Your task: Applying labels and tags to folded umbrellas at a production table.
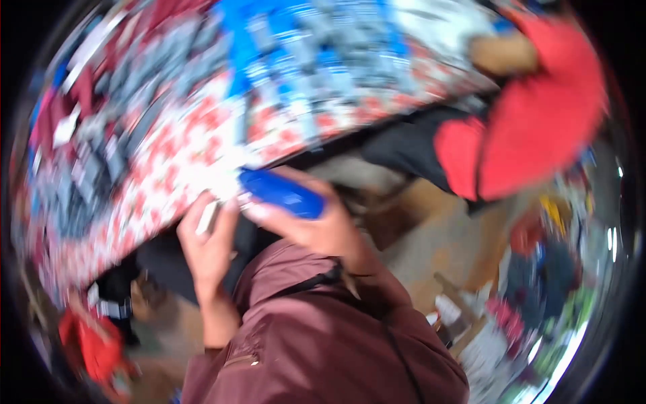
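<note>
On the desk (195, 124), floral in red and white: at its far middle, a blue sheet (235, 40) beneath scattered grey pieces (336, 47); toward its left end, more grey and some maroon cloth (171, 12); at its right end, something white (434, 27), blurred. Beside that end, a co-worker (545, 108) in red. Well right of the desk, mixed fabrics (538, 269) on the floor (437, 219).
</note>
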`<state>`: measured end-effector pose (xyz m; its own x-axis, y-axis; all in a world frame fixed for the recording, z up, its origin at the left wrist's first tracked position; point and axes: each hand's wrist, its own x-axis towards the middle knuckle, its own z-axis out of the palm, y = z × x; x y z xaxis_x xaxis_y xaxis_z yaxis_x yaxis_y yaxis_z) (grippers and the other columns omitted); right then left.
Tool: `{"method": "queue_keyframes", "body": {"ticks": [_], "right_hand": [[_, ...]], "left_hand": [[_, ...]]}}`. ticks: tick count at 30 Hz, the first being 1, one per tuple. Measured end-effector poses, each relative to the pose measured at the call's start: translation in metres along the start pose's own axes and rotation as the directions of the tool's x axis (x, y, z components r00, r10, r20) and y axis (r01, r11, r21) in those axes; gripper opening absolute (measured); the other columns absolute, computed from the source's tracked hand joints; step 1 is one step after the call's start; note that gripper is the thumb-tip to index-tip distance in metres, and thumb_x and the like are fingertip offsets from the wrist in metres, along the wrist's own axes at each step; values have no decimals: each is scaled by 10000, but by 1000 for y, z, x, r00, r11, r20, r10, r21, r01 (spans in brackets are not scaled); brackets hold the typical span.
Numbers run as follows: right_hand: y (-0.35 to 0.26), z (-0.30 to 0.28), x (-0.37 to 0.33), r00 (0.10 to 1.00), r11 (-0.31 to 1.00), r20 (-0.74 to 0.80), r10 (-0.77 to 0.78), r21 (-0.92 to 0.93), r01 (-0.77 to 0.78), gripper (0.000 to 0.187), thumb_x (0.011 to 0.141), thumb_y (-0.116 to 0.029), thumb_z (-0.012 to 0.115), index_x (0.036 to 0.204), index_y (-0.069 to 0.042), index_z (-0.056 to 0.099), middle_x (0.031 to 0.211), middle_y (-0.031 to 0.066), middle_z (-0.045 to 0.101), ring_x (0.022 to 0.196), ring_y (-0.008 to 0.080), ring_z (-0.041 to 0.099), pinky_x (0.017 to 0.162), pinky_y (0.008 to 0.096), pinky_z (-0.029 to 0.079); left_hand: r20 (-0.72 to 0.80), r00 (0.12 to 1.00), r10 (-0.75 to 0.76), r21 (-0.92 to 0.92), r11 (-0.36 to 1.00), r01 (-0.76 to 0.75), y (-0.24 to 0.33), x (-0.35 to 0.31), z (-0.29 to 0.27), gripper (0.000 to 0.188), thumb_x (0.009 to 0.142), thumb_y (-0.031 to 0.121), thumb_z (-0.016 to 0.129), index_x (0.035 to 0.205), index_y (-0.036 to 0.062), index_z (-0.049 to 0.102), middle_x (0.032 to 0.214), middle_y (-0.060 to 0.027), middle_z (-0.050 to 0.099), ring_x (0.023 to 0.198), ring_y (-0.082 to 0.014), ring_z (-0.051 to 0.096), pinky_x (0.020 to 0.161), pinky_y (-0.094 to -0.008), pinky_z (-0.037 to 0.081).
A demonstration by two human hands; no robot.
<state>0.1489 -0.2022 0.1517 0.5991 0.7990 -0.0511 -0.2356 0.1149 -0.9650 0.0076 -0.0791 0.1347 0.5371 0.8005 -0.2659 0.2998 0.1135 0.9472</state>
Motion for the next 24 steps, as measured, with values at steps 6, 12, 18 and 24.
{"method": "queue_keyframes", "body": {"ticks": [6, 12, 18, 24], "right_hand": [[19, 6, 9, 965, 930, 156, 212, -334, -151, 346, 844, -7, 746, 1185, -10, 684, 964, 61, 758, 827, 148, 685, 800, 275, 543], [40, 14, 16, 940, 973, 268, 211, -153, -175, 417, 867, -2, 740, 1271, -1, 638, 1055, 78, 741, 910, 146, 683, 844, 268, 536], [38, 22, 24, 912, 965, 325, 250, -161, -207, 407, 884, -11, 725, 1280, 4, 633, 1077, 80, 732, 918, 141, 674, 837, 266, 530], [38, 32, 21, 927, 951, 221, 304, -128, -281, 330, 885, -15, 725, 1210, 18, 675, 1114, 74, 723, 911, 149, 668, 829, 264, 522]], "left_hand": [[-99, 991, 92, -46, 994, -97, 2, -19, -12, 114, 924, 21, 686, 1021, -31, 713, 887, -61, 701, 713, -128, 556, 669, -243, 453], [-271, 938, 217, 84, 976, -202, -16, -22, -24, 93, 915, -6, 685, 1002, -33, 705, 824, -78, 655, 646, -164, 521, 607, -269, 425], [-246, 912, 327, 161, 942, -295, -22, -16, -34, 95, 907, -28, 687, 998, -53, 701, 839, -88, 649, 672, -166, 524, 629, -267, 418], [-166, 907, 387, 207, 913, -352, -32, -8, -42, 102, 899, -40, 687, 999, -58, 699, 845, -87, 645, 683, -168, 524, 637, -277, 423]]}}
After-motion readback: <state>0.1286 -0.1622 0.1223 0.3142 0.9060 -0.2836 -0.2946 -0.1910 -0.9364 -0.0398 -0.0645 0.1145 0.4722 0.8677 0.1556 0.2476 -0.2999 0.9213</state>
